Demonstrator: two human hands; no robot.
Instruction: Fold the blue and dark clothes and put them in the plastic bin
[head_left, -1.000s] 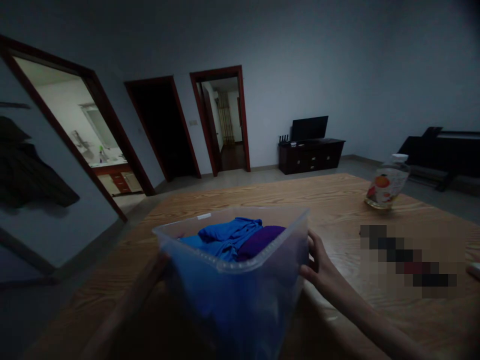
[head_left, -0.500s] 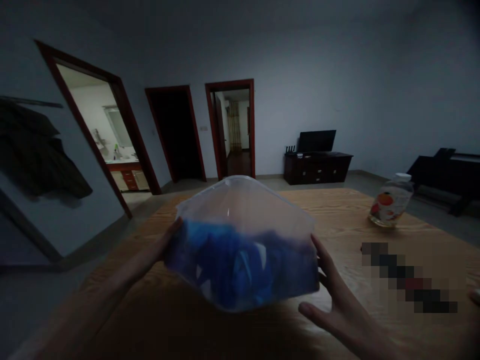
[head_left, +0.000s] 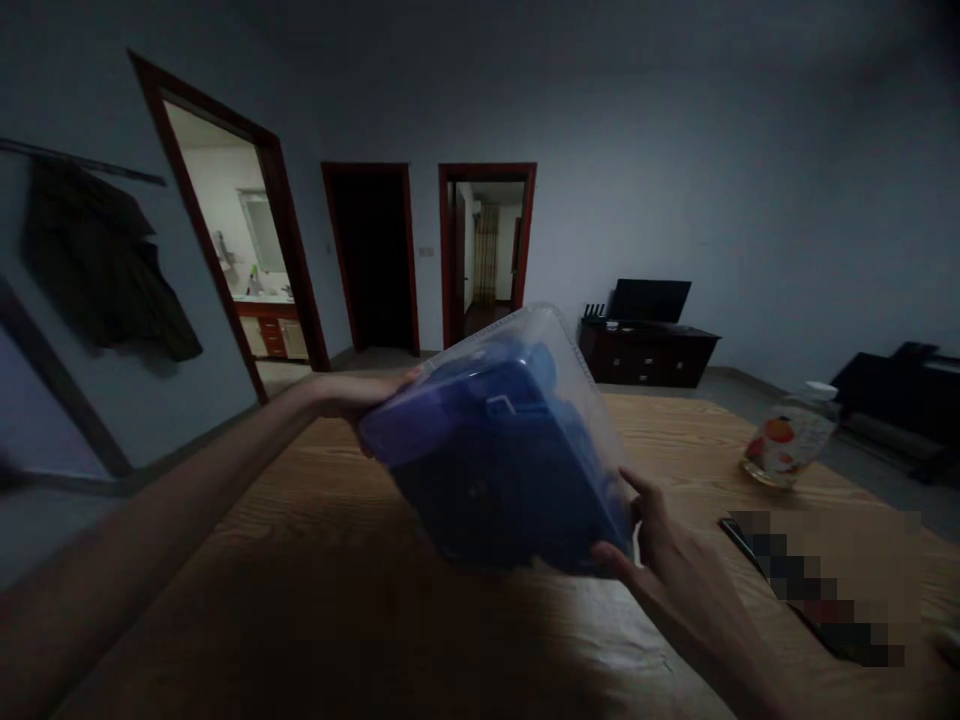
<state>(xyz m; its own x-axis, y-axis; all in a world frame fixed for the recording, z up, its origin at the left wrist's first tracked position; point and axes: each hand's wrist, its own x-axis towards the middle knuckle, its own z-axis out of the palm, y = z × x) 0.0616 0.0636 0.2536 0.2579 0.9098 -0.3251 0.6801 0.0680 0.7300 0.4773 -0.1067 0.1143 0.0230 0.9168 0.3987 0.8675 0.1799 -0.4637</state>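
Note:
A clear plastic box (head_left: 480, 480) with blue and purple things inside is tilted above the wooden table (head_left: 300, 530), its underside turned partly toward me. My left hand (head_left: 375, 400) grips its upper left edge, with the fingers partly hidden behind the box. At the lower right corner, my right hand (head_left: 645, 540) holds the box between thumb and fingers. What exactly lies inside is blurred by the cloudy plastic.
A plastic bottle (head_left: 791, 435) with a white cap stands at the table's right. Nearer me lies a dark, flat object (head_left: 810, 600), largely pixelated. Beyond the table are a TV cabinet (head_left: 649, 355), several doorways and a hanging dark jacket (head_left: 105, 260).
The box has been tipped and turned so that its underside faces me more. My left hand has risen with its edge; my right thumb has closed onto the lower corner.

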